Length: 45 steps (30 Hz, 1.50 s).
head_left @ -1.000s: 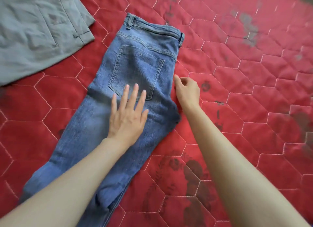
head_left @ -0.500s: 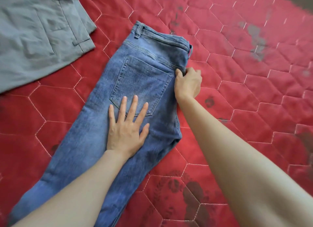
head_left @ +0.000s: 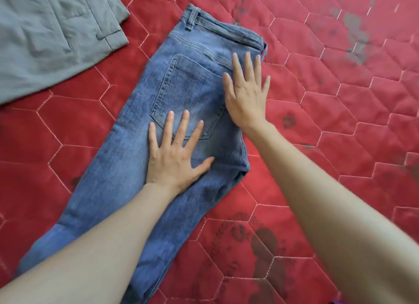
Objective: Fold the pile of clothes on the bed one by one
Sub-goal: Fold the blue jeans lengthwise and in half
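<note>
Lying lengthwise across a red quilted bed cover (head_left: 340, 126), a pair of blue jeans (head_left: 127, 190) is folded in half along its length, so one back pocket (head_left: 186, 99) faces up. The waistband (head_left: 226, 29) points to the far side, slightly right of centre, and the legs run toward the near left corner, where they pass under the left forearm and out of view.

Both hands are flat on the denim with fingers straight and spread wide, holding nothing. The left hand (head_left: 174, 158) presses on the seat of the jeans, its fingertips over the lower edge of the back pocket and its thumb stretched to the right. The right hand (head_left: 247, 97) lies farther away, along the right edge of the jeans just below the waistband; its little finger reaches over the edge toward the red cover. The two hands are near each other but apart.

A grey garment (head_left: 45, 36) lies spread on the bed in the far left corner, well apart from the jeans, with a hem and seam lines showing on its right side.

The cover is stitched in a pale hexagon pattern, with faded dark printed marks to the near right and worn greyish patches to the far right.
</note>
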{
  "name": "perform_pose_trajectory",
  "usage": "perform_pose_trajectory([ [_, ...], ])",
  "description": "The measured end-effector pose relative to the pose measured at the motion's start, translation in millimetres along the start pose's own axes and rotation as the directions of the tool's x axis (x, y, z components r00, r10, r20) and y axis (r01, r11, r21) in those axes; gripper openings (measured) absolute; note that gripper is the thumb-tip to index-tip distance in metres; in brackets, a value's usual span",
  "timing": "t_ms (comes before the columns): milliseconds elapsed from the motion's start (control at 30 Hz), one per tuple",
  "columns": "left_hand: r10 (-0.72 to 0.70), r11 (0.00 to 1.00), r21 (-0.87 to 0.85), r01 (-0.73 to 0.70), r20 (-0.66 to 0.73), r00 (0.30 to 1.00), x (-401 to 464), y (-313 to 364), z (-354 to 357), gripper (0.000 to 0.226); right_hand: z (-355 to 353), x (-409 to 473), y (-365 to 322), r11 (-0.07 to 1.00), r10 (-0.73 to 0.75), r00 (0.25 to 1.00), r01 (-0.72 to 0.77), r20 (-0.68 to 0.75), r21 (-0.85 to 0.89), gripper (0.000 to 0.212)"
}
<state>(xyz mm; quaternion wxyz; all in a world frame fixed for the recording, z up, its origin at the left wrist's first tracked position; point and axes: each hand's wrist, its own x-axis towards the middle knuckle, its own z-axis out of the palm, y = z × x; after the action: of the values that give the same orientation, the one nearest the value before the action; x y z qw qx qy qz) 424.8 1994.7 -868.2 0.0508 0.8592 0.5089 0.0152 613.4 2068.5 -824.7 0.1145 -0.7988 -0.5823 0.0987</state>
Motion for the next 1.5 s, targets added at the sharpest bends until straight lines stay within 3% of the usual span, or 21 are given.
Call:
perform_pose_trajectory([
  [100,0.007,1.000,-0.007,-0.007,-0.004,1.000,-1,-1,1,0.073,4,-82,-24,0.996,-0.015,0.995,0.024,-0.098,0.089,0.051],
  [233,0.058,0.998,-0.022,-0.057,0.028,0.998,-2,-6,-2,0.062,26,-179,-11,0.983,-0.074,0.993,0.089,0.095,-0.159,0.053],
  [367,0.098,0.994,-0.051,-0.093,0.106,0.990,-22,-20,-7,0.064,28,-214,26,0.973,-0.077,0.991,0.098,0.108,-0.210,0.053],
  [433,0.109,0.992,-0.079,-0.098,0.154,0.982,-47,-28,-11,0.066,26,-219,25,0.988,-0.047,0.994,0.061,0.096,-0.142,0.052],
  [533,0.127,0.986,-0.131,-0.101,0.212,0.969,-101,-40,-22,0.066,25,-231,6,0.991,0.121,0.992,-0.122,0.027,0.048,0.050],
  [667,0.092,0.994,-0.082,-0.077,0.207,0.974,-190,-83,-38,0.060,27,-277,-58,0.883,0.308,0.951,-0.291,0.015,0.367,0.052],
  [800,-0.017,0.997,-0.073,0.036,0.246,0.969,-266,-135,-53,0.060,36,-349,-137,0.816,0.339,0.935,-0.348,0.105,0.461,0.058],
  [900,-0.084,0.976,-0.166,0.139,0.302,0.949,-308,-165,-59,0.062,46,-402,-183,0.746,0.432,0.892,-0.436,0.133,0.503,0.062],
  [1000,-0.041,0.965,-0.237,0.116,0.299,0.953,-342,-179,-67,0.071,55,-446,-210,0.729,0.518,0.842,-0.527,0.152,0.437,0.048],
  [1100,-0.135,0.896,-0.371,0.242,0.292,0.947,-364,-178,-76,0.062,57,-477,-227,0.671,0.615,0.775,-0.611,0.145,0.420,0.030],
  [1233,-0.370,0.730,-0.459,0.506,0.357,0.858,-387,-180,-81,0.030,59,-508,-247,0.576,0.704,0.685,-0.707,0.190,0.410,0.035],
  [1400,-0.396,0.668,-0.548,0.504,0.312,0.864,-425,-188,-80,0.011,68,-543,-263,0.507,0.776,0.594,-0.788,0.214,0.349,0.022],
  [1500,-0.392,0.585,-0.616,0.527,0.355,0.849,-440,-195,-73,0.008,73,-561,-267,0.473,0.794,0.575,-0.788,0.196,0.393,0.020],
])
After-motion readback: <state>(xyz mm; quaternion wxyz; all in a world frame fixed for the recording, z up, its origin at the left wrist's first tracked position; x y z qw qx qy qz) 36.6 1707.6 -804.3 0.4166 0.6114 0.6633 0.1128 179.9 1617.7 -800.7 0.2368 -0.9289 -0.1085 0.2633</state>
